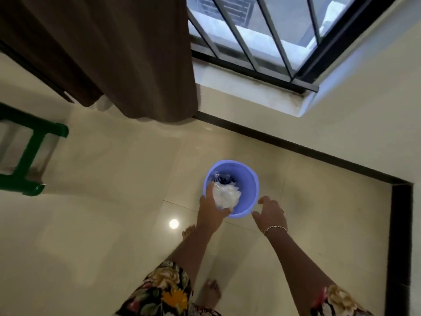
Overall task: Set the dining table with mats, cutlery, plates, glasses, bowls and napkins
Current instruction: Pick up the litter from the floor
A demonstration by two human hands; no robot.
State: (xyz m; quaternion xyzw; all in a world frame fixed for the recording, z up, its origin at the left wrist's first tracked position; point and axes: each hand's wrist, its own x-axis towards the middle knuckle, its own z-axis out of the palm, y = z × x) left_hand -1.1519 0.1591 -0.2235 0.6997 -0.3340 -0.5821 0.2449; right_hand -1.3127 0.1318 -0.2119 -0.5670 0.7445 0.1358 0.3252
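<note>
1. We are curling our left fingers point(208, 189) and thumb round a crumpled white wad point(226, 195); we cannot tell whether it is paper or thin plastic.
2. Our left hand point(210, 209) is holding that wad over the near-left part of the open mouth of a lavender-blue plastic bucket point(250, 179).
3. Our right fingers point(264, 199) are spreading wide and gripping nothing. The right hand point(271, 214) is hovering just beside the bucket's near-right rim; we cannot tell whether it touches.
4. We are wearing a thin chain bracelet point(274, 228) on the right wrist and floral sleeves point(164, 290) on both arms, nearer to us than the bucket.
5. The bucket is standing upright on glossy pale floor tiles point(109, 201), with dark and white scraps lying inside it. Our bare feet point(210, 290) are standing on its near side.
6. Beyond the bucket, a brown curtain point(114, 53) is hanging to the left beside a barred window point(262, 35). A green frame point(27, 156) is standing well off to the bucket's left.
</note>
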